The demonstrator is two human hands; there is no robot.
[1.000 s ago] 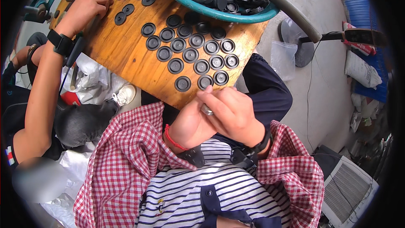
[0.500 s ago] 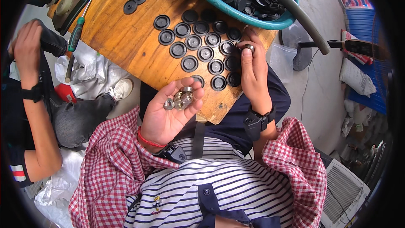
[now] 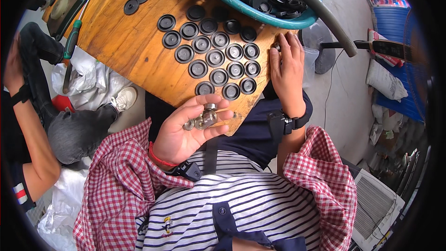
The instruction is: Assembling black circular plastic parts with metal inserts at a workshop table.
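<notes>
Metal bearings (image 3: 200,120) in cupped left hand (image 3: 186,132)

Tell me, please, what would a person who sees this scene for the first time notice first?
Probably the rows of round black rubber caps laid out on the wooden board, with a teal plastic basin full of similar black parts at its far edge. Just below the board, the left hand lies palm up, cupping several small shiny metal pieces, while the right hand rests at the board's right edge.
</notes>
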